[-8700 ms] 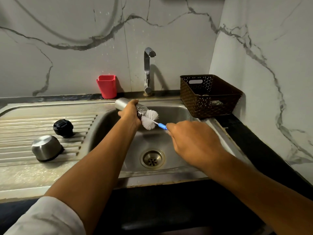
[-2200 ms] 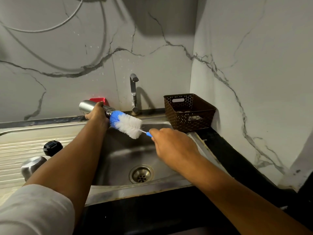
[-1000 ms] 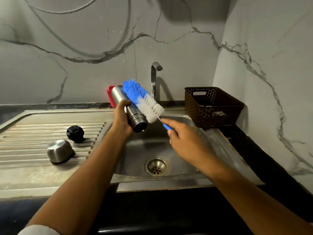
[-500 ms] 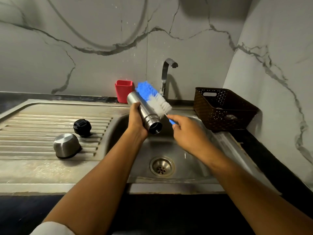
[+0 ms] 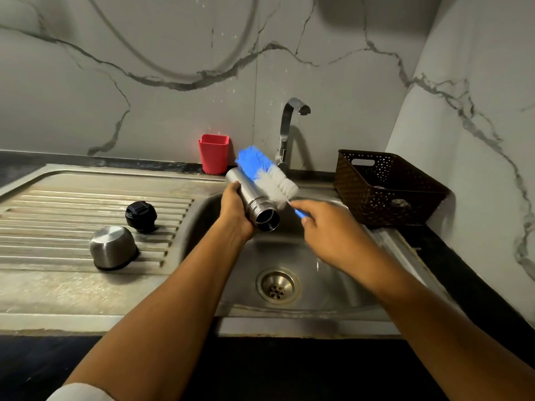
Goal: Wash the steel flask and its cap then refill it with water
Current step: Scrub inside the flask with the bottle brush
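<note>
Domestic kitchen wash-up corner: stainless-steel sink basin [image 5: 333,285] with round drain [image 5: 278,286], ribbed steel draining board [image 5: 72,204] on its left, curved chrome tap [image 5: 286,131] against grey-veined white marble wall panels [image 5: 173,96], dark stone counter [image 5: 463,285] carrying brown perforated plastic basket [image 5: 376,204].

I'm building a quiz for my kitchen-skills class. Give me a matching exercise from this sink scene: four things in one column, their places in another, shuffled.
Things
1. steel flask
2. bottle brush
3. black stopper
4. red cup

Places
A. by the wall, left of the tap
B. gripped by the left hand above the sink
C. on the draining board
D. handle pinched by the right hand

Pairs: 1-B, 2-D, 3-C, 4-A.
</note>
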Demonstrator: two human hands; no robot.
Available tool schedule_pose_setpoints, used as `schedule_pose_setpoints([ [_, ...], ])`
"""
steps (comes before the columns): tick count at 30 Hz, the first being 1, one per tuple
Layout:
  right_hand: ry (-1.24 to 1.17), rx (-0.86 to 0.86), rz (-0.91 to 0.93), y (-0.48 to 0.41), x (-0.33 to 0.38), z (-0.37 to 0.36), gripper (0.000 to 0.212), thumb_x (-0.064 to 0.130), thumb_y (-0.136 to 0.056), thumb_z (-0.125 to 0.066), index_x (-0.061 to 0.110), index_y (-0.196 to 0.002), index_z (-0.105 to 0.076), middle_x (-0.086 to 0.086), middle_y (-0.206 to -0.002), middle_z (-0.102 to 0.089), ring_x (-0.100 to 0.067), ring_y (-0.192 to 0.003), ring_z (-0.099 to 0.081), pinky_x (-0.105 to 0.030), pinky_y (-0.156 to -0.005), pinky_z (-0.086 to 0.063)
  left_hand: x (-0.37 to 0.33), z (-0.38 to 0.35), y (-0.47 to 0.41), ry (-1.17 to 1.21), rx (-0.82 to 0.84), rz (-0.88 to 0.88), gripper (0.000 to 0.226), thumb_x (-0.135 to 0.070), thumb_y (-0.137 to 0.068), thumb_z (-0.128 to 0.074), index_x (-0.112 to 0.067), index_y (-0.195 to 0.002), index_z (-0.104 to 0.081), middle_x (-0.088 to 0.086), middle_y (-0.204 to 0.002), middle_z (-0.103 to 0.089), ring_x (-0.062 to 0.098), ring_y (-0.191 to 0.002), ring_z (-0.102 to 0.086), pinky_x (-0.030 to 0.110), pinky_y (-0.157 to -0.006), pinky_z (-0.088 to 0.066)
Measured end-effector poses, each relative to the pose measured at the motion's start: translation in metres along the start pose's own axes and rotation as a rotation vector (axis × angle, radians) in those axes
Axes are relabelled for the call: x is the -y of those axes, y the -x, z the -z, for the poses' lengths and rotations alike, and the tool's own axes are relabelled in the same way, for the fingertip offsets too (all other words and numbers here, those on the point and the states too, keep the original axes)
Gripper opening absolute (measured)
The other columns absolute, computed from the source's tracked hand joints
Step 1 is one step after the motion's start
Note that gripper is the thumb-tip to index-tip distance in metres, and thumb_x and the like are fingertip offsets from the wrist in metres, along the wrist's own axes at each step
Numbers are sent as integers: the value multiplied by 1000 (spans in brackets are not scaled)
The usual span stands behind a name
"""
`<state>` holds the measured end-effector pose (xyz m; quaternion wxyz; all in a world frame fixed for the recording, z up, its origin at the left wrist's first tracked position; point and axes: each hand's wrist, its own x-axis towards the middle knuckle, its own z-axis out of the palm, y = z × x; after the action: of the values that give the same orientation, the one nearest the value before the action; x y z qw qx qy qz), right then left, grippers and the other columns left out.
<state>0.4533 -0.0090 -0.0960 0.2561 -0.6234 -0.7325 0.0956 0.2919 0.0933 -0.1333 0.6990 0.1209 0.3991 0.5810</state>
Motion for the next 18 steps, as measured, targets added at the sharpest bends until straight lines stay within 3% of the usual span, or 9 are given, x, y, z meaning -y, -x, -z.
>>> schedule_pose_setpoints([
  [2, -25, 30, 6, 16, -3, 3, 48, 14, -104, -48, 32, -149, -54, -3, -133, -67, -14, -100, -63, -21, -78, -50, -3, 5, -4, 18, 23, 4, 57, -54, -97, -61, -9, -133, -61, 18, -107, -77, 34, -87, -78, 50, -78, -64],
  [3, -26, 26, 9, 17, -3, 3, 48, 14, -104, -47, 32, -149, -54, -3, -133, -67, -14, -99, -63, -21, -78, -51, -2, 6, -5, 7, 45, 13, 61, -57, -95, -63, -11, -135, -61, 18, -112, -77, 36, -97, -77, 54, -91, -61],
  [5, -2, -10, -5, 4, -3, 2, 50, 13, -102, -49, 30, -149, -54, -3, -139, -65, -20, -116, -63, -30, -94, -52, 3, 1, -1, -14, 77, 26, 61, -55, -93, -68, -13, -136, -61, 19, -114, -77, 37, -104, -76, 55, -99, -57],
  [7, 6, -18, -62, -9, 0, 0, 54, 9, -100, -50, 29, -150, -52, -4, -143, -61, -25, -125, -60, -31, -96, -48, 8, -4, 4, -43, 75, 40, 57, -51, -93, -70, -10, -131, -60, 19, -109, -78, 35, -100, -77, 51, -93, -60],
  [12, -11, 33, -42, 11, -1, -3, 50, 11, -102, -49, 30, -149, -53, -2, -140, -63, -23, -116, -64, -35, -93, -54, 2, 5, -1, -6, -11, 27, 52, -47, -99, -61, -8, -132, -58, 18, -102, -78, 34, -79, -78, 45, -61, -64],
  [14, -20, 35, -43, 19, -5, -3, 49, 13, -104, -48, 30, -149, -52, -1, -138, -64, -22, -111, -65, -34, -89, -55, 1, 8, -4, 11, -25, 34, 52, -48, -99, -59, -9, -133, -61, 17, -102, -78, 33, -83, -78, 46, -64, -63],
  [16, -26, 2, -63, 9, -6, -5, 49, 13, -103, -49, 30, -150, -52, -2, -140, -63, -23, -117, -64, -34, -94, -54, 5, 3, 0, -11, 21, 38, 51, -51, -99, -60, -9, -128, -62, 16, -95, -79, 31, -76, -78, 43, -62, -64],
  [18, -18, -33, -89, -6, -5, -9, 52, 12, -102, -50, 30, -150, -51, -2, -144, -61, -24, -124, -61, -35, -98, -52, 10, -4, 7, -25, 89, 64, 55, -54, -95, -66, -9, -127, -63, 17, -101, -79, 31, -80, -79, 43, -70, -66],
])
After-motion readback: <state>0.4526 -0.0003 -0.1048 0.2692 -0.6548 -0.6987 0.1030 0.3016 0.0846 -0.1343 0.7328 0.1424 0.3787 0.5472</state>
